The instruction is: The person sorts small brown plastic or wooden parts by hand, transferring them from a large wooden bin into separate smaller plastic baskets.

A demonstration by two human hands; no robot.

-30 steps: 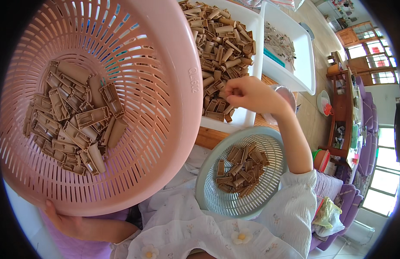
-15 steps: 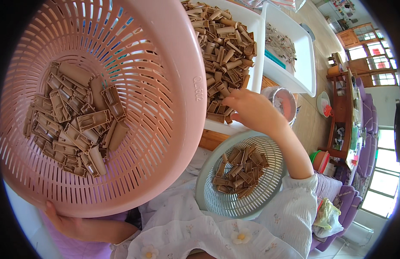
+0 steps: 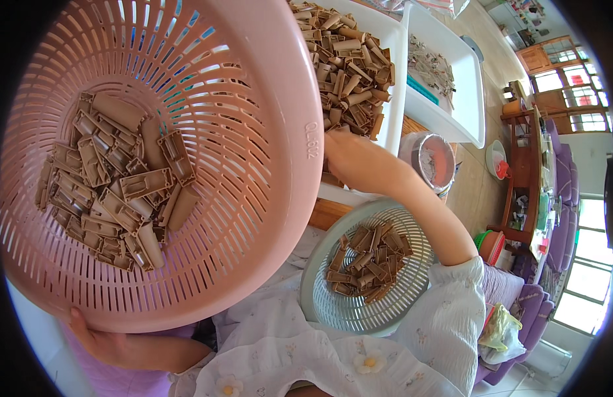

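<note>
Tilted on its side at the left, a large pink plastic basket [image 3: 280, 198] holds a heap of brown plastic casings [image 3: 131, 188]. My left hand [image 3: 98, 341] grips its lower rim, thumb on the outside. My right hand [image 3: 359, 159] is over the near edge of a white tray [image 3: 398, 79], right beside the basket's rim. The rim hides its fingertips, so what they hold does not show. More brown casings [image 3: 349, 73] fill that tray. A grey-green basket [image 3: 313, 284] with a smaller pile of brown pieces [image 3: 369, 261] sits under my right forearm.
A second white tray [image 3: 465, 99] with thin pieces and a teal strip adjoins the first. Close to my right wrist stands a round clear tub [image 3: 429, 162]. Wooden furniture [image 3: 521, 172] and a purple sofa [image 3: 565, 178] are farther right.
My right hand has moved left and slightly down across the casings to the pink basket's rim. The basket has shifted slightly right; my left hand keeps its hold.
</note>
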